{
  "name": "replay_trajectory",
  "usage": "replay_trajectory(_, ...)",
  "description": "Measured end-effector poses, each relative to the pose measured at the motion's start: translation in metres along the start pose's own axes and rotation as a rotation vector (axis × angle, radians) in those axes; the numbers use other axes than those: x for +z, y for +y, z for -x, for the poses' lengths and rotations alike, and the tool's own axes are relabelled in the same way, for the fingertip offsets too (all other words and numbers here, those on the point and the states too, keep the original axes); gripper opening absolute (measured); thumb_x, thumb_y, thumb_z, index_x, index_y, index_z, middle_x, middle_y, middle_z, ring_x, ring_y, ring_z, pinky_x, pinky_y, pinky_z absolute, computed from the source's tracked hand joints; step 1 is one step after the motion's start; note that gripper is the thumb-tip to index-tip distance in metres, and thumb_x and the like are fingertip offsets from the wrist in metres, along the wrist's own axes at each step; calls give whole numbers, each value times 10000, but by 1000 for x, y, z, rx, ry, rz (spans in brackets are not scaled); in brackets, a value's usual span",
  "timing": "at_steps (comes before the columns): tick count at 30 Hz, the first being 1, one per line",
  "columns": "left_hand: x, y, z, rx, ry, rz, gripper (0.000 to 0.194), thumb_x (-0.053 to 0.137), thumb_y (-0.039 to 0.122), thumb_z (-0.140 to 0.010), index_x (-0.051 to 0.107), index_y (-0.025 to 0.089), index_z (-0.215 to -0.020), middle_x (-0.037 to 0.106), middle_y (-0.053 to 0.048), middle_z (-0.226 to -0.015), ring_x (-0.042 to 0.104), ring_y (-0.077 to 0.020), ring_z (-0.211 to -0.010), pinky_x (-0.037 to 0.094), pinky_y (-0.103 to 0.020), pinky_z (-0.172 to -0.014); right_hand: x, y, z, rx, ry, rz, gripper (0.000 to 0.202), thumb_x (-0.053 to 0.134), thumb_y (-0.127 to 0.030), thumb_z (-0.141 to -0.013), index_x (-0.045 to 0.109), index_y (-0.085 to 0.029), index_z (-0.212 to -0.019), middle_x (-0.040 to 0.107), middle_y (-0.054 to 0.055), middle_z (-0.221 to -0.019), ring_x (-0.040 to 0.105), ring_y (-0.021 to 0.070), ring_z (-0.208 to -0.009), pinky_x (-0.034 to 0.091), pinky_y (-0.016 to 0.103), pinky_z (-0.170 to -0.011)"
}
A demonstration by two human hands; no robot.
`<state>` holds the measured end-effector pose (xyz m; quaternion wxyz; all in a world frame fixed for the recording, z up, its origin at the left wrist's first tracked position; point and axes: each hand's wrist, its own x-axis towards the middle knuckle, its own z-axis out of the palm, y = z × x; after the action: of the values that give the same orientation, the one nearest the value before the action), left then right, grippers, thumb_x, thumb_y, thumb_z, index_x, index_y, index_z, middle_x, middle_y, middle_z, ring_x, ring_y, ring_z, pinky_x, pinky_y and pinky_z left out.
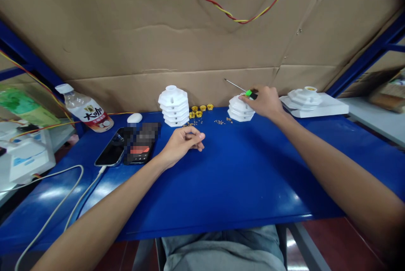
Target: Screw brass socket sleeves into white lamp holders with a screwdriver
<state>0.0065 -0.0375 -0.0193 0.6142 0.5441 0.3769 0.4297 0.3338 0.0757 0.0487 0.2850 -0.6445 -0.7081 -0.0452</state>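
My right hand grips a screwdriver with a green and black handle, its thin shaft pointing up and to the left. Close beneath that hand stands a short stack of white octagonal lamp holders. My left hand hovers over the table with curled fingers, the thumb closed toward the forefinger; what it holds, if anything, is too small to make out. Just behind it rises a taller stack of white lamp holders. Between the stacks lie several gold-coloured threaded shells and small brass screws.
On the left are a drink bottle, a white rounded case and two phones, one a charging phone. More lamp holders rest on a white block at right. Twisted wires hang against the cardboard wall.
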Motion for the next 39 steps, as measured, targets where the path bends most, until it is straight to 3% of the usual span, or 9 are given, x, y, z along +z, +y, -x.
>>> replay_trajectory(4, -1, -1, -1, 15, -9, 39, 328, 795, 513, -927, 704, 209, -849, 739, -42, -706, 721, -184, -665, 622, -394, -795, -6, -1, 5, -39, 38, -51, 424, 751, -583, -881, 773, -197, -1055, 810, 144, -1085, 740, 329, -989, 532, 433, -869)
replay_trajectory(9, 0, 5, 0, -48, -20, 79, 509, 653, 638, -997, 777, 149, -931, 803, -138, -850, 766, -230, -769, 623, -388, -778, -11, 5, 23, -124, 46, -91, 390, 742, -527, -902, 742, -212, -1132, 780, 145, -1197, 711, 341, -1110, 526, 474, -1005)
replay_trajectory(14, 1, 10, 2, -66, -34, 63, 508, 638, 605, -1021, 789, 120, -1017, 813, -149, -947, 756, -213, -778, 613, -369, -796, 0, 14, 41, -94, -21, -32, 823, 885, -598, -744, 603, -238, -1427, 660, 176, -1396, 653, 411, -1253, 533, 558, -1046)
replay_trajectory(18, 0, 8, 2, -68, -32, 58, 467, 632, 573, -1036, 786, 132, -1033, 805, -141, -952, 750, -211, -797, 605, -370, -806, 4, 18, 41, -77, -45, -22, 925, 911, -607, -688, 553, -252, -1465, 647, 151, -1410, 656, 415, -1267, 542, 586, -1050)
replay_trajectory(26, -1, 9, 2, -70, -34, 59, 437, 661, 550, -1025, 789, 132, -1030, 797, -128, -930, 747, -202, -786, 604, -362, -800, 1, 22, 40, -99, -45, -72, 863, 895, -584, -719, 582, -212, -1432, 692, 166, -1363, 675, 398, -1235, 535, 562, -1057)
replay_trajectory(28, -1, 9, 2, -67, -37, 62, 416, 684, 539, -1012, 789, 137, -1025, 796, -118, -926, 748, -197, -780, 606, -353, -794, 1, 23, 39, -102, -8, -118, 772, 848, -596, -780, 614, -204, -1403, 722, 157, -1341, 685, 389, -1233, 534, 554, -1064)
replay_trajectory(31, -1, 7, 1, -57, -47, 55, 384, 718, 520, -993, 783, 144, -1029, 795, -102, -921, 746, -179, -769, 613, -340, -799, 1, 23, 35, -109, 94, -226, 556, 784, -484, -861, 682, -219, -1339, 777, 118, -1279, 725, 362, -1196, 543, 542, -1072)
replay_trajectory(35, -2, 4, 1, -56, -20, 54, 294, 835, 435, -915, 731, 169, -983, 791, -66, -896, 751, -168, -767, 627, -342, -814, 1, 21, 31, -142, 159, -283, 356, 736, -319, -860, 771, -258, -1210, 815, 71, -1208, 765, 326, -1127, 576, 516, -1050)
replay_trajectory(39, -2, 3, 1, -30, 12, 86, 302, 853, 440, -900, 714, 174, -930, 791, -59, -881, 758, -171, -787, 641, -364, -859, -1, 20, 30, -158, 169, -255, 295, 745, -321, -846, 794, -279, -1134, 812, 69, -1202, 763, 336, -1117, 587, 533, -1029)
